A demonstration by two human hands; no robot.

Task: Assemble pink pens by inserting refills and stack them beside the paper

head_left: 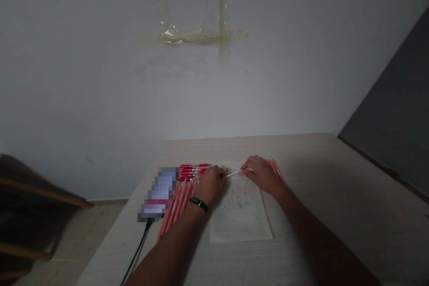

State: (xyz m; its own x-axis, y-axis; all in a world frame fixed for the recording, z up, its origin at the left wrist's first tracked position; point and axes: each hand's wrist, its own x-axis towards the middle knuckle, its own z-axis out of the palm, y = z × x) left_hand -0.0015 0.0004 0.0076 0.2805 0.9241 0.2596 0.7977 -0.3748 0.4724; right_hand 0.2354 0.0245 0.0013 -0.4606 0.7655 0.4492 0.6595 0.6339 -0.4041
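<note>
Left hand [210,184] hemmed leftward by phone [158,192], pink pens [177,205].

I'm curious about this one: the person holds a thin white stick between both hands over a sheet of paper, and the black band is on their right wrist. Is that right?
Not quite: the black band is on the left wrist, not the right, as the head view shows. The rest stands: the left hand and right hand hold a thin white stick over a sheet of paper.

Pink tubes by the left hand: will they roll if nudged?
Probably yes: the pink tubes look round and lie loose side by side on the flat tabletop. Being so slim, they're likely light and could slip from a bunched grip. They look straight, so probably fairly stiff, though the material is hard to tell.
</note>
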